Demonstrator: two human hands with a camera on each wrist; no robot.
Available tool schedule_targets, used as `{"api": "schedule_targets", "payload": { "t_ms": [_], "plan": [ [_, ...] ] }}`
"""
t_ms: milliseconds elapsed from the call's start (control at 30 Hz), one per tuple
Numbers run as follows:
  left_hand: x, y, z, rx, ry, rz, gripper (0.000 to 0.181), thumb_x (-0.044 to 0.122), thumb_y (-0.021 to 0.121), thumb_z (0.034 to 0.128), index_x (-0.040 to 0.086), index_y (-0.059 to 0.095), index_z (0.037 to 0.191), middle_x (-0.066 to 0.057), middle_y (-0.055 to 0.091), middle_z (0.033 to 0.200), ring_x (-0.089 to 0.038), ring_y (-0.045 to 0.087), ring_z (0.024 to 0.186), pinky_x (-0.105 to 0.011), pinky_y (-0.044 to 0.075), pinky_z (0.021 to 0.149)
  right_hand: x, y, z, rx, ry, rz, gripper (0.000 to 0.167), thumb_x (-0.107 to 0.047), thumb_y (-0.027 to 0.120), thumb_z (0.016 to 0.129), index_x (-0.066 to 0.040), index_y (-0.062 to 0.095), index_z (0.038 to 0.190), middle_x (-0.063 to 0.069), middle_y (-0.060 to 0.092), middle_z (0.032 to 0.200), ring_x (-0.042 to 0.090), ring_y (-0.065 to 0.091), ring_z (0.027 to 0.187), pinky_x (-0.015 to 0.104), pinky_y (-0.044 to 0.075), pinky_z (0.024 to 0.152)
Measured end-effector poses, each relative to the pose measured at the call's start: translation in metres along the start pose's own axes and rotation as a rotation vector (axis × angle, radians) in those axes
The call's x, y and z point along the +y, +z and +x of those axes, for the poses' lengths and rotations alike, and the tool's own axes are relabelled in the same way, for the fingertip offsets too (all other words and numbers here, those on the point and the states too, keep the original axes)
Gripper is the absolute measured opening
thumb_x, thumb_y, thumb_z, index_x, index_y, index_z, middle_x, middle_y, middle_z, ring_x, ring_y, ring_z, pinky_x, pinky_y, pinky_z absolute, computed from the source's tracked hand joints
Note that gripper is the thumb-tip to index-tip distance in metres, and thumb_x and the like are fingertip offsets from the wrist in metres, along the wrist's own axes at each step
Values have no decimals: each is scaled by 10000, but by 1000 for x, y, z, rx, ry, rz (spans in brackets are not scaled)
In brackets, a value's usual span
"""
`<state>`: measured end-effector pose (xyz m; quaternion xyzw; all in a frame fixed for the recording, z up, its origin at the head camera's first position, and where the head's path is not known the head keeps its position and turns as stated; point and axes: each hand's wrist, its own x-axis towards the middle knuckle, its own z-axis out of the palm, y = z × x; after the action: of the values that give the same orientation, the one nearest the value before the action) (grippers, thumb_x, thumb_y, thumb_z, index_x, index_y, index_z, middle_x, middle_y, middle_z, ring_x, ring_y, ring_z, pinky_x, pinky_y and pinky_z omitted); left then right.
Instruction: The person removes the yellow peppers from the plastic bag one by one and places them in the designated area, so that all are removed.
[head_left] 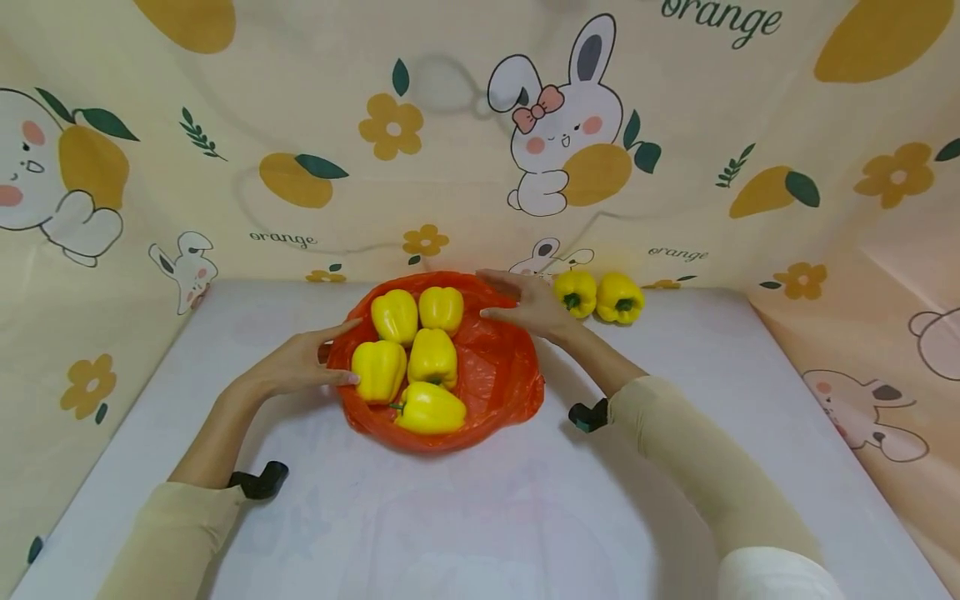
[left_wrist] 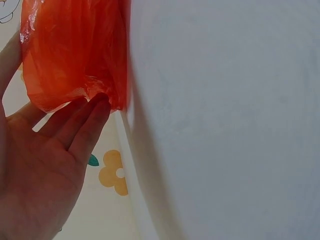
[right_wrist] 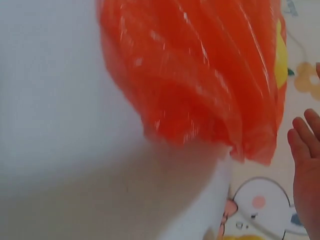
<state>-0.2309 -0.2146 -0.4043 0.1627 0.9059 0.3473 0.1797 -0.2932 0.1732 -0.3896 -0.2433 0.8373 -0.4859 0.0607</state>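
Observation:
A red plastic bag, its mouth spread wide and rim rolled down, sits on the white table. Several yellow bell peppers lie inside, mostly toward its left. At the bag's left side is my left hand; its straight fingers touch the outer plastic in the left wrist view, and its thumb reaches over the rim near a pepper. My right hand hovers over the far right rim, thumb and fingers spread. In the right wrist view the right fingers stand apart from the bag, holding nothing.
Two more yellow bell peppers lie side by side at the table's back, right of the bag. A patterned cloth with rabbits and oranges hangs behind and beside the white table. Black wrist mounts sit on both forearms.

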Motion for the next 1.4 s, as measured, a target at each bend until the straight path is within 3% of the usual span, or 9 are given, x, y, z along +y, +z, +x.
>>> {"api": "schedule_targets", "payload": {
  "t_ms": [333,500,633,867,1233,1400],
  "plan": [
    [-2,0,2,8,11,37,1000,565,782,777,205,300,1576,-222,397,1526,-413,389,1354,-638,328,1093,2,24,15,-89,-12,-102,682,-306,777,878,-194,484,1483,-3,525,1464,200,469,1355,450,419,1095],
    [0,-1,2,6,10,36,1003,583,774,775,209,300,1576,-215,391,1531,-398,394,1345,-632,335,1092,3,30,21,-91,8,-143,701,-341,782,869,-235,474,1489,-46,498,1478,162,459,1337,390,420,1095],
    [1,-3,1,8,18,38,995,575,776,779,202,308,1574,-211,396,1529,-394,407,1333,-625,346,1090,2,36,28,-94,-30,-161,715,-345,798,851,-216,482,1479,-53,503,1458,144,452,1311,386,391,1118],
    [3,-2,2,13,32,48,971,550,776,794,182,321,1569,-223,404,1521,-402,432,1313,-615,363,1083,7,46,37,-53,-25,-286,796,-415,824,805,-182,468,1477,11,512,1428,179,485,1260,363,428,1082],
    [4,-1,-1,5,28,40,942,525,765,818,160,323,1566,-232,404,1517,-400,440,1299,-617,363,1081,7,48,36,-65,68,-263,791,-445,808,812,-225,458,1486,-22,524,1408,172,495,1233,368,466,1045],
    [3,-1,-2,3,21,44,944,526,764,818,167,318,1568,-231,397,1524,-410,405,1341,-630,343,1088,6,44,33,-52,93,-177,793,-440,830,790,-250,473,1473,-35,509,1419,176,484,1232,405,455,1058]
  ]
}}
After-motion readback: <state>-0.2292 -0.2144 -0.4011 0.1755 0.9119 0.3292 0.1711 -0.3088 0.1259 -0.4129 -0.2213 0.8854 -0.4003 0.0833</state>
